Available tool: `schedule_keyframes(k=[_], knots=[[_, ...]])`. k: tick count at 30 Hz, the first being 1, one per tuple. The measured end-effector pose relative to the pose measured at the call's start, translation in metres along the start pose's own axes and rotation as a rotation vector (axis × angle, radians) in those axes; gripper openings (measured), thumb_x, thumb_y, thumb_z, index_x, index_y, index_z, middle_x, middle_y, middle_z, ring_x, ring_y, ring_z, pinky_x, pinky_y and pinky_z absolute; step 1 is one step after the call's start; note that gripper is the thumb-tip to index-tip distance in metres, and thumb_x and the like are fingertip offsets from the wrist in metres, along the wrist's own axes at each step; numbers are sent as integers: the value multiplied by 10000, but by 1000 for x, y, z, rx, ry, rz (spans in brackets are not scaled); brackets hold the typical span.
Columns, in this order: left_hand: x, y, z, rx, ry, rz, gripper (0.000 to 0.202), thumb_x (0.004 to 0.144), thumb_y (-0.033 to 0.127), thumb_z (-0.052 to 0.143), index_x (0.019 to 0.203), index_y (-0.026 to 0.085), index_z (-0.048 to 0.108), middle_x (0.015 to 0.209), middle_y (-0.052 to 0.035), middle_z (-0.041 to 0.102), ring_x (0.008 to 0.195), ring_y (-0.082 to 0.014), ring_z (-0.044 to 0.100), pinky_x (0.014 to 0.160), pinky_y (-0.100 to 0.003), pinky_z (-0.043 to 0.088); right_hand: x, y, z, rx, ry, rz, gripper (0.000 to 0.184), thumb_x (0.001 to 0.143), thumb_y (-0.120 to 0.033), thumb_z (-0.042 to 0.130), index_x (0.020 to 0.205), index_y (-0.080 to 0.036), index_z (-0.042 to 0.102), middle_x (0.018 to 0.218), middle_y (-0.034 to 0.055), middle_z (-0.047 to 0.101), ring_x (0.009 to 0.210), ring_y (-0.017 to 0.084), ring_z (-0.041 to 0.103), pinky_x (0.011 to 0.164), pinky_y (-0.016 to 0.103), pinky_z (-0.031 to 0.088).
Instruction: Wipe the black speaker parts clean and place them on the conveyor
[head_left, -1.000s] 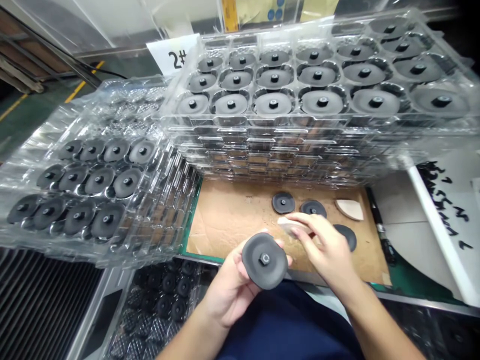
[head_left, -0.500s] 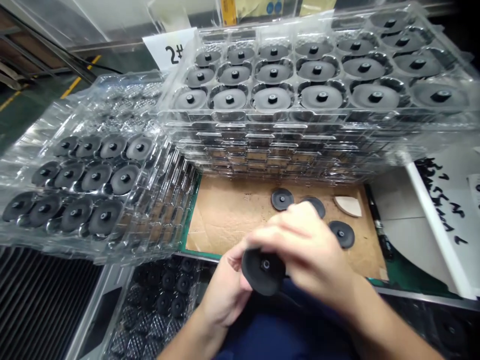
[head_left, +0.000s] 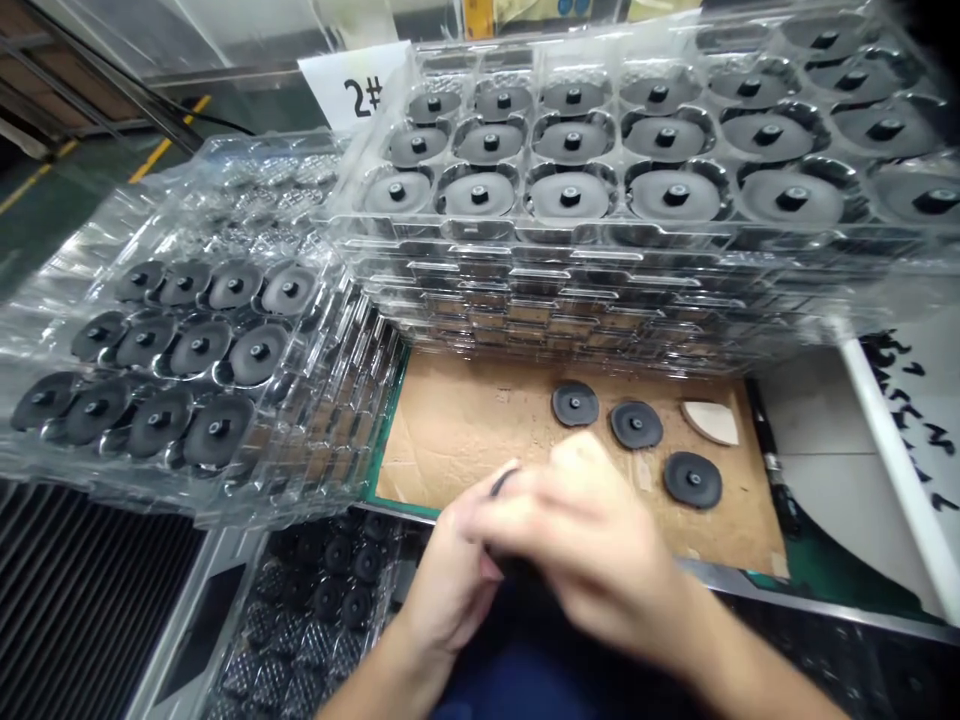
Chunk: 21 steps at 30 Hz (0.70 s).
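Close to my body, my left hand (head_left: 450, 580) is closed around the edge of a black rubber disc (head_left: 504, 481). Across the front of the disc lies my right hand (head_left: 577, 530), blurred, its fingers bent over it. Most of the disc is hidden behind the fingers; only a dark bit of rim shows at the top. Whether the right fingers grip it or only rub over it, I cannot tell. Just beyond my hands, several like discs with a small centre stub lie on the brown cardboard (head_left: 450, 430), the nearest being a disc (head_left: 636, 425).
Stacked clear trays (head_left: 525, 225) filled with black discs stand at the back. Another tray stack (head_left: 172, 390) is on the left. A pale wedge-shaped piece (head_left: 711, 421) lies on the cardboard's right. Below left sits a tray with dark parts (head_left: 330, 590). A "2#" paper (head_left: 356, 88) stands behind.
My right hand has moved left and down over the held disc, covering its face that showed before. The view has shifted slightly, and the discs on the cardboard are now uncovered.
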<state>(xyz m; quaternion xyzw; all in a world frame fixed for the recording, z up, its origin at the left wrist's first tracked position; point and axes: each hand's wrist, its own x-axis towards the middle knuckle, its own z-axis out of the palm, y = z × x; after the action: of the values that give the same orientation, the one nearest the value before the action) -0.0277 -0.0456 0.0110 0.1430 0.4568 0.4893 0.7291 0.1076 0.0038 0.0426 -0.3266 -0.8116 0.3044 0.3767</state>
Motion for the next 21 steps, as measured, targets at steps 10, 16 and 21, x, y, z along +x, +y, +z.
schedule_keyframes(k=[10,16,21], knots=[[2,2,-12,-253,47,-39,523,508,350,848,1003,245,714,1035,-47,716,931,-192,655,790,-241,523,-80,64,56,-16,-28,490,302,903,-366,488,776,-221,720,611,10,680,565,153,614,565,261,466],[3,3,-7,-253,62,-43,563,496,317,861,1029,237,697,1018,-43,715,912,-180,655,763,-227,521,-38,22,17,-32,206,514,226,903,-265,512,1087,-223,638,1047,59,695,850,175,645,632,262,495],[3,4,-7,-180,67,-65,451,602,246,812,1034,229,681,1019,-44,713,932,-181,647,812,-251,513,-2,-21,4,57,11,158,240,881,-112,469,1050,-178,627,890,42,710,760,154,633,698,289,487]])
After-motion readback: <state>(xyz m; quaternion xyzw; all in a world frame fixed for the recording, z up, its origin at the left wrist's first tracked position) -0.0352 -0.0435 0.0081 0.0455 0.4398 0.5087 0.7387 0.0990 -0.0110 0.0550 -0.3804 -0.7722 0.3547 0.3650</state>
